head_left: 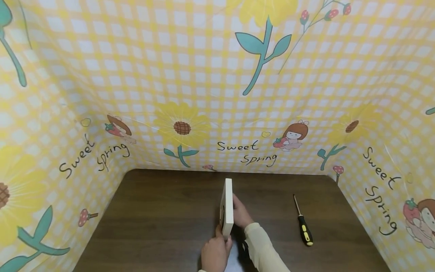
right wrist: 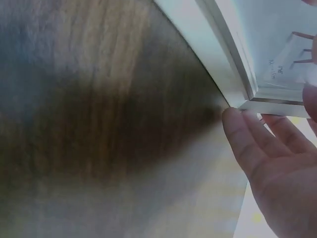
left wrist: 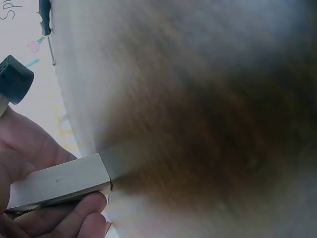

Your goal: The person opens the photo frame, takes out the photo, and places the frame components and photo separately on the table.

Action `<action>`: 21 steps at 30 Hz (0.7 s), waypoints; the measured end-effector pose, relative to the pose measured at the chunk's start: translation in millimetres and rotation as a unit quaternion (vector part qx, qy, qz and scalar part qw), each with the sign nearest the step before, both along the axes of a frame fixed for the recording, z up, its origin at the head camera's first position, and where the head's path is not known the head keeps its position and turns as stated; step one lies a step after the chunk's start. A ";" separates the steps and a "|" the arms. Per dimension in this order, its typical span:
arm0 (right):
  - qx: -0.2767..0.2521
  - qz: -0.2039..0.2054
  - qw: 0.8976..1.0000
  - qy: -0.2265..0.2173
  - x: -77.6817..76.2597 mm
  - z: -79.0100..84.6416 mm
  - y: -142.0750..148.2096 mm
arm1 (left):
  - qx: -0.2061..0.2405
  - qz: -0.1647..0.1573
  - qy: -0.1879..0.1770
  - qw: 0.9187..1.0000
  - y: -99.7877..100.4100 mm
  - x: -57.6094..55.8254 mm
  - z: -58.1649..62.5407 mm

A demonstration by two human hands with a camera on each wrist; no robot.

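Note:
A white picture frame (head_left: 229, 207) stands upright, edge toward me, near the middle of the brown table; I cannot tell whether it touches the tabletop. My left hand (head_left: 215, 253) grips its near edge, fingers along the left side and thumb opposite. On the other side my right hand (head_left: 241, 213) holds the frame, partly hidden behind it. The right wrist view shows the glazed face (right wrist: 272, 54) with a chair picture and small print, and my right fingers (right wrist: 240, 136) at a corner. In the left wrist view the frame's plain narrow edge (left wrist: 62, 178) lies between both hands.
A screwdriver (head_left: 303, 224) with a black and yellow handle lies on the table (head_left: 163, 219) to the right. A yellow checked cloth (head_left: 204, 75) with flowers and lettering encloses the table at the back and both sides. Shadow falls below the frame.

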State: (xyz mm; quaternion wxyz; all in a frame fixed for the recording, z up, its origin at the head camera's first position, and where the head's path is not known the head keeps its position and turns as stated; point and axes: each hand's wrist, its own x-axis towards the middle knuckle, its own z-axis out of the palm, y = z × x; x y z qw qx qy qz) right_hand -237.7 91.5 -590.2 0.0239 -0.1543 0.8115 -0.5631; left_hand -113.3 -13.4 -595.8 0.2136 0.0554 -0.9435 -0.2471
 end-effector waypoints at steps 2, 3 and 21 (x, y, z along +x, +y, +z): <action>0.002 -0.002 1.000 0.010 -1.3 -1.4 -0.5 | 0.001 -0.001 -0.008 1.000 -0.1 -0.1 0.5; 0.005 -0.003 1.000 0.016 -1.7 -1.7 -0.8 | 0.002 -0.001 -0.012 1.000 -0.3 -0.1 0.4; 0.044 -0.004 0.998 0.051 1.7 -2.0 -4.8 | 0.026 -0.021 -0.036 0.999 -2.2 2.5 0.0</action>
